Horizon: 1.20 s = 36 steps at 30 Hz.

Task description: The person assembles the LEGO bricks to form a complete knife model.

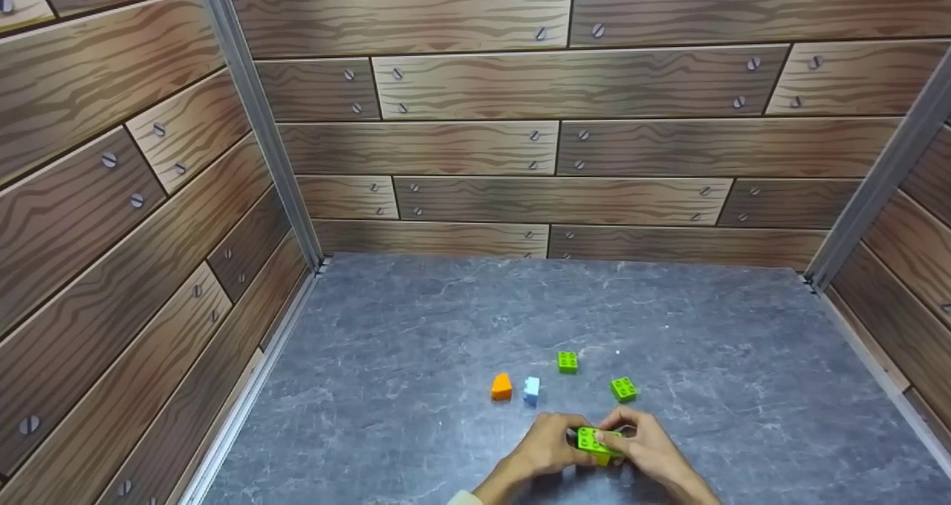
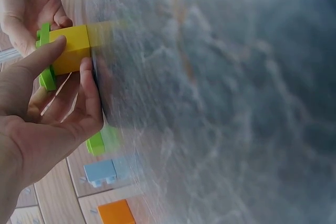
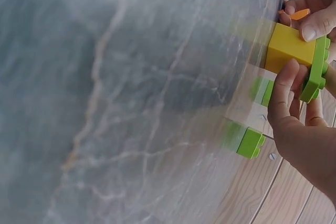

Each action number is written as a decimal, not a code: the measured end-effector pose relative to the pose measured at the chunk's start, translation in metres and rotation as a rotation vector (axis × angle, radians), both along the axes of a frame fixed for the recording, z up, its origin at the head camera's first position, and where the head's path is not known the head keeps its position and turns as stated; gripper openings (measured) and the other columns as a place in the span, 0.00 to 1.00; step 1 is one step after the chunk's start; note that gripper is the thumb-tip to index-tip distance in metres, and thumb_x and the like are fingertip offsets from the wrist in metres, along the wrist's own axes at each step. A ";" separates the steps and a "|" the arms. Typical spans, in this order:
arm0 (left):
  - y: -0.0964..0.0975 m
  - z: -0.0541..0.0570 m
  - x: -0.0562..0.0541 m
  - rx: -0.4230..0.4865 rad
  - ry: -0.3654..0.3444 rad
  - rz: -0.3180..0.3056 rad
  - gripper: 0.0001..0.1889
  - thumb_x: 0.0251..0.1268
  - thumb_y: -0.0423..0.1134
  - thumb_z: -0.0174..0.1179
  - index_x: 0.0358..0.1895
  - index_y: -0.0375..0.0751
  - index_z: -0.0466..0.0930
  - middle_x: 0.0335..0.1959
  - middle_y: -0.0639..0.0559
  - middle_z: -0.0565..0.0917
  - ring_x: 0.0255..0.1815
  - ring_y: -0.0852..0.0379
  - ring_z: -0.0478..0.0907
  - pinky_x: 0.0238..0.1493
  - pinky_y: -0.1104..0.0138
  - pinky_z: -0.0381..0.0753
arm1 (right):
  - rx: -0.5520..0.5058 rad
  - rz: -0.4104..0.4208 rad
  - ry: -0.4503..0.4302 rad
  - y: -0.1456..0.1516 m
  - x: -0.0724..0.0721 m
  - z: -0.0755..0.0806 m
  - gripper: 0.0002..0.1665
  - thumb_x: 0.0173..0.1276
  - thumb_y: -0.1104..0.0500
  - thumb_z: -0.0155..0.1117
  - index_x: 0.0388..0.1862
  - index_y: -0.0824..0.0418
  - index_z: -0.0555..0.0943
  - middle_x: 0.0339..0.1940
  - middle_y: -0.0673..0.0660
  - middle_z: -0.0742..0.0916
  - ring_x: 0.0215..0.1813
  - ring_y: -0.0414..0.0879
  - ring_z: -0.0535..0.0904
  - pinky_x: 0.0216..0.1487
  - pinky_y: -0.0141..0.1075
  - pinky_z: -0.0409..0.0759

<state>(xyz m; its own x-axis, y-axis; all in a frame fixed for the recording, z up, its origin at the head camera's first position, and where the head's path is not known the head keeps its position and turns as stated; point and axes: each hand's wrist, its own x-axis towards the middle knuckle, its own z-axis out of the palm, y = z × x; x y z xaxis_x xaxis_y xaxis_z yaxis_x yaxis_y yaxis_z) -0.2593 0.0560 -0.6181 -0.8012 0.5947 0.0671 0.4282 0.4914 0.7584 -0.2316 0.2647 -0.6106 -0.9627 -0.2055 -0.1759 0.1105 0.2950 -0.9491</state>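
Observation:
A yellow block (image 2: 73, 51) stands at the table's near side with a flat, studded green brick (image 1: 592, 440) on top of it. My left hand (image 1: 548, 443) pinches the yellow block, its thumb along one face. From the other side my right hand (image 1: 652, 449) holds the green brick, thumb on its studs, while a finger touches the yellow block's side in the right wrist view. Whether the two pieces are fully pressed together I cannot tell. A small dark piece (image 1: 571, 436) shows beside the left fingers, mostly hidden.
Beyond the hands lie an orange piece (image 1: 501, 387), a light blue brick (image 1: 532, 391) on its side, a green brick (image 1: 567, 362) and another green brick (image 1: 624, 389). Wood-patterned walls (image 1: 475, 148) enclose the grey marbled table (image 1: 371, 386) at the back and both sides.

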 end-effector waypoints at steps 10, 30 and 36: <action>0.002 0.000 -0.001 0.011 -0.032 0.018 0.13 0.53 0.40 0.80 0.42 0.48 0.90 0.37 0.66 0.88 0.38 0.73 0.79 0.42 0.76 0.78 | 0.007 0.094 0.037 0.005 -0.006 0.003 0.15 0.73 0.61 0.69 0.46 0.74 0.81 0.39 0.56 0.86 0.36 0.49 0.83 0.33 0.39 0.85; 0.001 -0.002 -0.002 -0.017 -0.025 0.027 0.14 0.51 0.40 0.81 0.43 0.49 0.90 0.37 0.66 0.88 0.39 0.71 0.80 0.43 0.76 0.77 | 0.028 0.098 0.050 0.008 -0.006 0.001 0.16 0.73 0.57 0.69 0.47 0.71 0.82 0.42 0.56 0.86 0.42 0.49 0.83 0.42 0.37 0.81; 0.001 0.001 -0.002 -0.031 -0.032 0.029 0.16 0.53 0.41 0.81 0.45 0.51 0.90 0.40 0.66 0.89 0.41 0.71 0.81 0.44 0.75 0.78 | 0.024 0.097 0.049 0.008 -0.007 0.001 0.17 0.73 0.56 0.70 0.49 0.71 0.82 0.43 0.56 0.86 0.43 0.50 0.84 0.42 0.36 0.81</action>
<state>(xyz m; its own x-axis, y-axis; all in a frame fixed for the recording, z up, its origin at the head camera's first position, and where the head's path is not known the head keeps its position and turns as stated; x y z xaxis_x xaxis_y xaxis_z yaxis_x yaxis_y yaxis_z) -0.2617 0.0574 -0.6174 -0.8196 0.5725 0.0228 0.3890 0.5269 0.7557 -0.2384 0.2725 -0.6099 -0.9461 -0.2943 -0.1349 0.0337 0.3251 -0.9451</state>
